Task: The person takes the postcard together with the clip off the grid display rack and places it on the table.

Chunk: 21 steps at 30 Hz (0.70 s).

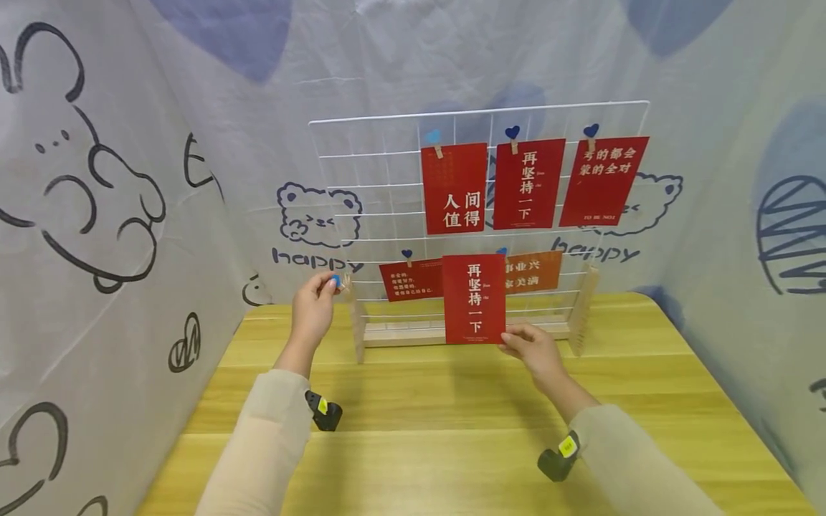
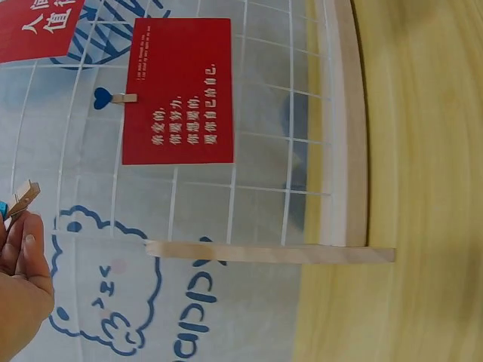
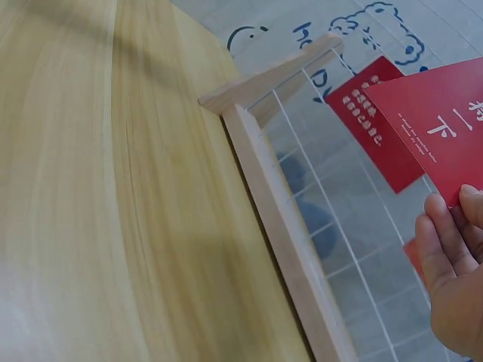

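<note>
My left hand pinches a small wooden clothespin with a blue decoration, at the left side of the white wire grid. By its lower right corner, my right hand holds a red card with white characters upright in front of the grid. Behind that card, a clipped dark red card and an orange card are partly covered. Higher on the grid hang three red cards, a left one, a middle one and a right one, each under a heart clip.
The grid stands in a wooden base with upright side pieces, towards the back of the yellow wood-grain table. Pale cloth with bear drawings surrounds the table. A small black camera sits at each wrist.
</note>
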Motion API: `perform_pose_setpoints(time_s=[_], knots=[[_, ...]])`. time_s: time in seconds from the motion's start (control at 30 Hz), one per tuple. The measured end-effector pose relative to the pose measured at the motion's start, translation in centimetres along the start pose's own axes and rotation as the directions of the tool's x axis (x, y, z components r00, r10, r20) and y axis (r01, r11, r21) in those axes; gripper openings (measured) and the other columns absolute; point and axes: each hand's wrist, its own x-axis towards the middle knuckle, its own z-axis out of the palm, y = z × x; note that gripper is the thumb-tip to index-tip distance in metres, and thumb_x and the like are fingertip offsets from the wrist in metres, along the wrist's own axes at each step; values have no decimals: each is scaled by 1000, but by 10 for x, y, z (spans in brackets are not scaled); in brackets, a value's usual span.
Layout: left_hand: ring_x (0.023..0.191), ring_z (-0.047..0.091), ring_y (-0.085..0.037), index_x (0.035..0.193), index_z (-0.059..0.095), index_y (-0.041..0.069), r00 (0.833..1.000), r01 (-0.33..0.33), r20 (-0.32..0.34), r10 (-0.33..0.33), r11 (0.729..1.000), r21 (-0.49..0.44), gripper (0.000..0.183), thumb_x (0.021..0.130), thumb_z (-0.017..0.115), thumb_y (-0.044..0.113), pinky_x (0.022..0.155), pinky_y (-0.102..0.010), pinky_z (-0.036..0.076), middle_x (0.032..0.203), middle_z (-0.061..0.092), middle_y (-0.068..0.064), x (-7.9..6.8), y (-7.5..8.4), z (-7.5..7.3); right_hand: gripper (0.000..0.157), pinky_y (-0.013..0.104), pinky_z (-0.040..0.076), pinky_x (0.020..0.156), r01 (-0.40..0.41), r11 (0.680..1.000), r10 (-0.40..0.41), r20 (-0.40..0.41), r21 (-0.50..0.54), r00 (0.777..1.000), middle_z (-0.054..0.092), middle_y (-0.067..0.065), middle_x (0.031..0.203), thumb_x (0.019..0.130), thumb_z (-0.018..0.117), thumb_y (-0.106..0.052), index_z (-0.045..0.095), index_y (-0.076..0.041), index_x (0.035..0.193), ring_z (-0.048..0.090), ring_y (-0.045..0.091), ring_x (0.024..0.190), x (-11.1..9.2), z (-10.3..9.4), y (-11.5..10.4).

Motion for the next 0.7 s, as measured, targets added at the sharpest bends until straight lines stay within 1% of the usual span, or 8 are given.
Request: perform_pose_setpoints(time_s=[0.2, 0.33, 0.47, 0.57, 0.7], knots=[[108, 50, -28, 124, 49, 0, 999, 53, -11, -53, 999, -5, 31, 99, 38, 15, 94, -37, 42, 114, 55, -18, -8, -15, -3, 26, 20, 53, 74, -30, 999, 29, -18, -13, 999, 58, -8, 77, 91, 52, -2, 50, 17, 108, 62, 2, 70, -8, -14, 6], [107, 49, -28, 125, 49, 1, 996, 80, -30, -80, 997, -4, 32, 99, 38, 16, 92, -36, 41, 113, 55, -17, -12, -22, -6, 23, 21, 53, 74, -34, 999, 34, -23, -7, 999, 58, -9, 77, 91, 51, -2, 52, 16, 106, 62, 3, 70, -14, -23, 9], [104, 49, -27, 124, 50, 0, 995, 89, -39, -89, 996, -9, 32, 99, 39, 16, 89, -35, 41, 113, 55, -20, -18, -31, -9, 16, 21, 53, 74, -45, 999, 45, -36, 7, 998, 59, -10, 75, 91, 51, -1, 56, 10, 101, 62, 3, 70, -22, -32, 12], [105, 49, -26, 125, 49, 0, 993, 109, -34, -109, 994, -6, 33, 99, 38, 17, 90, -36, 41, 113, 54, -19, -24, -39, -12, 11, 20, 53, 73, -57, 998, 58, -43, 24, 997, 60, -11, 75, 91, 52, -2, 59, 4, 96, 63, 3, 70, -28, -39, 17], [107, 48, -26, 126, 48, 1, 991, 132, -25, -132, 991, -5, 34, 99, 37, 19, 91, -37, 40, 114, 54, -18, -33, -50, -14, 10, 18, 52, 72, -73, 997, 74, -52, 19, 996, 59, -12, 75, 91, 52, -5, 60, 1, 95, 62, 3, 71, -36, -50, 24]])
